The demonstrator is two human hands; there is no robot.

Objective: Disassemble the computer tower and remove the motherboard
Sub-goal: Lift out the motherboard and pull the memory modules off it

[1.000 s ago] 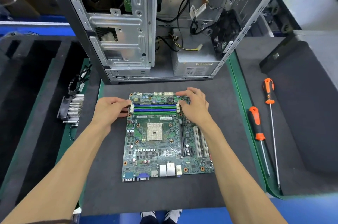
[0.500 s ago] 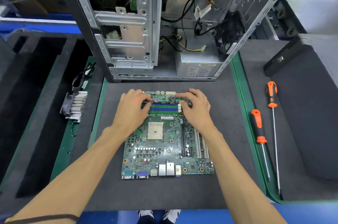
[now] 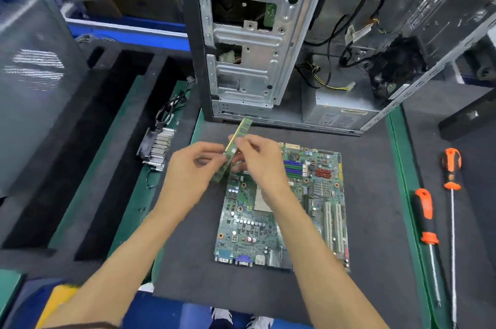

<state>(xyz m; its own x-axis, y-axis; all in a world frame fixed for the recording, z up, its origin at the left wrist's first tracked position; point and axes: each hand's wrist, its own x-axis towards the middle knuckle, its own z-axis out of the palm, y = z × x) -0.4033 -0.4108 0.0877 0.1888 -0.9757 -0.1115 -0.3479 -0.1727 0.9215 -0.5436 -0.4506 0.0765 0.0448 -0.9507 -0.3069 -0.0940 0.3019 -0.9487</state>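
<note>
The motherboard (image 3: 284, 210) lies flat on a dark mat (image 3: 370, 194), in front of the open tower (image 3: 281, 41). It is a green board with blue memory slots near its far edge, a pale square socket partly hidden under the right wrist, white expansion slots on the right side and a row of ports on the near edge. Both hands are raised over its far left corner. The left hand (image 3: 190, 173) and the right hand (image 3: 261, 159) together pinch a green memory stick (image 3: 236, 141), which is tilted with its upper end toward the tower.

The mat sits on a green bench surface (image 3: 402, 181). Two screwdrivers (image 3: 426, 221) with orange and black handles lie to the right, side by side. A heatsink (image 3: 158, 146) with its wires lies to the left of the mat, near dark foam trays (image 3: 88, 141). Inside the tower, loose cables and a grey power supply (image 3: 338, 111) are visible.
</note>
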